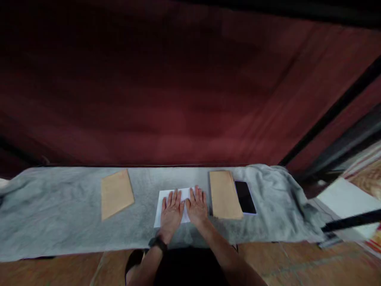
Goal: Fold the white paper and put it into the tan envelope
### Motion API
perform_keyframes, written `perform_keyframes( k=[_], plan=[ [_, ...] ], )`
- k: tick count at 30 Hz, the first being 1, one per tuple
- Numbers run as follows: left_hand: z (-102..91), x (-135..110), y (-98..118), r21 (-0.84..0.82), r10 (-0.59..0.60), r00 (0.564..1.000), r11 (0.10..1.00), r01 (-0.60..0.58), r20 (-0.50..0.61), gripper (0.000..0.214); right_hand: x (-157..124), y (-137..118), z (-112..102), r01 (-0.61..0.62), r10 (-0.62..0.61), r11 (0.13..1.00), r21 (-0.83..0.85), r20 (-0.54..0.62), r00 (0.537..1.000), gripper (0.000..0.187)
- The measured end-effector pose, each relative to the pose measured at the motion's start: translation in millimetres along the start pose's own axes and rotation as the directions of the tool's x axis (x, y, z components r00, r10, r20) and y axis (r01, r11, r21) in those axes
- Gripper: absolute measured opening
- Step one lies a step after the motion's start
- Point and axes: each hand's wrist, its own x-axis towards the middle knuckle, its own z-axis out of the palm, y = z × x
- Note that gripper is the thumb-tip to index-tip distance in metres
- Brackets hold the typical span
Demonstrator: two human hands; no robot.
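Observation:
A white sheet of paper (160, 204) lies on the grey cloth in front of me, partly covered by both hands. My left hand (172, 210) rests flat on its left part, fingers stretched out and pointing away from me; a dark watch (158, 243) is on that wrist. Beside it, my right hand (196, 206) presses flat on the right part with fingers spread, the two thumbs close together. Just right of this hand sits a stack of brown paper envelopes or bags (225, 194). Another brown paper piece (116, 194) lies apart on the left.
A phone with a dark screen (245, 197) lies against the right-hand brown stack. The grey cloth (59, 214) covers a long narrow surface, bunched at its right end. Behind it rises a dark red panel (178, 119). A tiled floor (268, 262) shows along the near edge.

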Motion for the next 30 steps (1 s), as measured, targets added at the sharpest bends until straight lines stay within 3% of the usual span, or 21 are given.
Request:
perform_keyframes(
  k=[7, 11, 18, 30],
  plan=[
    [-7.5, -2, -2, -0.015, 0.025, 0.997, 1.000, -0.024, 0.071, 0.056, -3, -17, 2, 0.178, -0.179, 0.983, 0.046, 0.015, 0.984, 0.049],
    [-10.3, -1, -1, -0.040, 0.011, 0.999, 0.999, -0.010, 0.037, 0.053, -5, -1, 6, 0.104, -0.106, 0.994, -0.025, -0.066, 0.992, 0.048],
    [-7.2, -1, 0, -0.065, -0.019, 0.999, 0.998, 0.016, -0.039, 0.054, -3, 21, 19, 0.100, -0.112, 0.992, -0.072, -0.188, 0.976, 0.053],
    [-14.2, -20, -39, -0.024, -0.172, 0.976, 0.985, 0.171, -0.136, 0.058, -4, 15, 14, 0.041, -0.054, 0.995, -0.091, -0.141, 0.989, 0.057]
  ],
)
